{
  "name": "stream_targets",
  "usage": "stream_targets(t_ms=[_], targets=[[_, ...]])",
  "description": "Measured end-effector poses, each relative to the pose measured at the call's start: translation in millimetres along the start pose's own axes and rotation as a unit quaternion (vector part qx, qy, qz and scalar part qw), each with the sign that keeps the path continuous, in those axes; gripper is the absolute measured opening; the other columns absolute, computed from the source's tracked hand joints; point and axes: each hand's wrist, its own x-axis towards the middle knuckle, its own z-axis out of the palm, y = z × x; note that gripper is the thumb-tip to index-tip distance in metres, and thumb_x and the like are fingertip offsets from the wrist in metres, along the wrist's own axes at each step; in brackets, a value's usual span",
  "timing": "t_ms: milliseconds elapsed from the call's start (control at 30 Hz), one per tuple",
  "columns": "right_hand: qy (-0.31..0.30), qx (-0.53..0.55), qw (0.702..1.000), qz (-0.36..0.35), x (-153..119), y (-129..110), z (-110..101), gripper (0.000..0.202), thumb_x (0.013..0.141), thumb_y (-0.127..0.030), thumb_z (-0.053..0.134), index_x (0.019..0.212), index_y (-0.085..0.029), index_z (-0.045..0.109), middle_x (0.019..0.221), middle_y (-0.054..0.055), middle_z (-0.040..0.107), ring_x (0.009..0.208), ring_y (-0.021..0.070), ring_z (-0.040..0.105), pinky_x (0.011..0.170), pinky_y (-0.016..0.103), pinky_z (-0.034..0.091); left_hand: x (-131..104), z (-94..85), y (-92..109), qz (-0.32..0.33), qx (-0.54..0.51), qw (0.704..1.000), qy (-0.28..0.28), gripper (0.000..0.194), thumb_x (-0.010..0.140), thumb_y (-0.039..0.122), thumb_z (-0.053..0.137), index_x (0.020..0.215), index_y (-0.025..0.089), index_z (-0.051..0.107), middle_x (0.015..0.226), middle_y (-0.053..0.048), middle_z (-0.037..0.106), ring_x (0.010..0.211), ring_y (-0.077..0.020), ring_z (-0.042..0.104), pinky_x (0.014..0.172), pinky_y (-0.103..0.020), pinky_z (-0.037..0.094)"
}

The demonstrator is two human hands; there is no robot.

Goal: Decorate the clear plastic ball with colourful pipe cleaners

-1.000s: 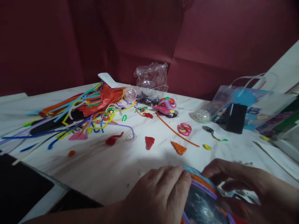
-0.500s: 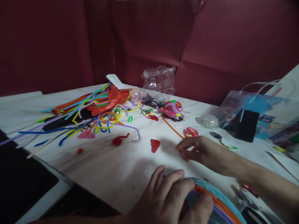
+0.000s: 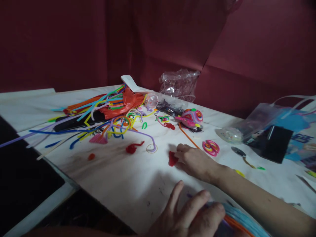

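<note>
My left hand (image 3: 190, 214) rests at the bottom edge with fingers partly spread, gripping the left side of a round piece (image 3: 243, 215) banded in light blue, orange and purple. Much of that piece is out of view. Farther in, my right hand (image 3: 194, 161) has its fingers closed at a small red fuzzy piece (image 3: 172, 158) on the table, covering part of it. Left of it lie a curled red pipe cleaner (image 3: 132, 148) and a purple pipe cleaner (image 3: 148, 138) with a bent end. A pink coil with a yellow-orange centre (image 3: 210, 148) sits behind my right forearm.
A heap of coloured pipe cleaners (image 3: 98, 105) with a red wrapper (image 3: 132, 102) spreads at the left. Behind are a clear plastic bag (image 3: 179, 85) and a colourful ball-shaped figure (image 3: 190, 118). A black box (image 3: 277, 143) stands right. The table's edge (image 3: 98, 198) runs along the left.
My right hand has moved left and closed at the red fuzzy piece. The view has turned slightly left. The round piece has sunk lower in view under my left hand.
</note>
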Motion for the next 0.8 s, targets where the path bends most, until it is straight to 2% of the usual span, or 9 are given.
stream_targets(t_ms=[100,200,300,367,467,533,600,700,800], targets=[[0.004,-0.002,1.0,-0.003,6,-4,2,0.002,0.092,-0.015,0.063,0.091,-0.013,0.061,0.095,0.004,0.059,0.087,0.0213,0.058,0.078,0.038,0.05,5,-3.8,-2,0.013,-0.006,1.0,-0.009,0.026,0.091,0.02,0.041,0.101,0.022,0.066,0.118,0.002,0.059,0.109,-0.0162,0.057,0.087,-0.04,0.054],[0.022,0.025,0.999,0.022,11,-5,7,0.006,0.094,-0.018,0.06,0.09,-0.013,0.061,0.09,0.003,0.06,0.083,0.0211,0.059,0.078,0.04,0.05,6,0.3,0,-0.01,-0.011,1.0,0.001,0.023,0.09,0.024,0.044,0.099,0.022,0.065,0.118,0.003,0.059,0.11,-0.0144,0.055,0.091,-0.04,0.052],[0.06,0.109,0.99,0.071,9,2,10,0.013,0.095,-0.022,0.06,0.084,-0.014,0.061,0.081,0.001,0.06,0.075,0.0192,0.059,0.074,0.037,0.05,6,5.9,4,-0.033,-0.022,0.998,0.053,0.019,0.088,0.029,0.049,0.097,0.023,0.065,0.115,0.003,0.059,0.11,-0.0138,0.052,0.099,-0.043,0.045],[0.082,0.204,0.971,0.098,0,10,7,0.021,0.096,-0.024,0.057,0.077,-0.014,0.059,0.069,-0.002,0.056,0.064,0.0166,0.058,0.064,0.031,0.05,7,6.5,5,-0.039,-0.028,0.998,0.047,0.018,0.088,0.03,0.05,0.097,0.023,0.064,0.115,0.002,0.059,0.111,-0.0138,0.051,0.102,-0.043,0.041],[0.117,0.366,0.915,0.12,-32,22,-6,0.032,0.094,-0.032,0.046,0.066,-0.017,0.052,0.056,-0.003,0.051,0.051,0.0153,0.053,0.05,0.025,0.045,8,2.7,5,-0.048,-0.034,0.998,0.014,0.017,0.088,0.03,0.052,0.099,0.023,0.063,0.116,0.003,0.058,0.113,-0.0129,0.049,0.105,-0.042,0.037],[0.136,0.444,0.878,0.118,-62,25,-15,0.033,0.084,-0.043,0.045,0.062,-0.019,0.054,0.057,0.001,0.057,0.053,0.0177,0.055,0.052,0.026,0.047,9,-0.7,4,-0.052,-0.044,0.998,0.012,0.018,0.088,0.028,0.051,0.101,0.023,0.062,0.115,0.003,0.059,0.112,-0.0122,0.049,0.106,-0.042,0.035],[0.162,0.483,0.851,0.129,-94,25,-18,0.039,0.08,-0.051,0.051,0.057,-0.021,0.059,0.055,0.002,0.057,0.052,0.0178,0.053,0.051,0.025,0.046,10,-3.1,2,-0.048,-0.057,0.997,0.008,0.019,0.089,0.027,0.05,0.104,0.023,0.061,0.115,0.002,0.06,0.112,-0.0133,0.05,0.105,-0.042,0.036],[0.156,0.541,0.81,0.165,-132,24,-10,0.044,0.08,-0.061,0.061,0.059,-0.022,0.064,0.052,0.001,0.056,0.044,0.015,0.048,0.047,0.023,0.044,13,-6.0,1,-0.047,-0.087,0.995,0.013,0.023,0.09,0.025,0.047,0.109,0.023,0.059,0.112,-0.001,0.061,0.112,-0.016,0.05,0.103,-0.042,0.038],[0.161,0.537,0.787,0.256,-146,28,5,0.058,0.061,-0.079,0.064,0.055,-0.021,0.064,0.051,0.005,0.055,0.046,0.0175,0.047,0.04,0.024,0.039,20,-10.9,-1,-0.047,-0.127,0.991,-0.013,0.028,0.092,0.027,0.039,0.112,0.021,0.057,0.112,-0.004,0.062,0.112,-0.0175,0.051,0.099,-0.039,0.041]])
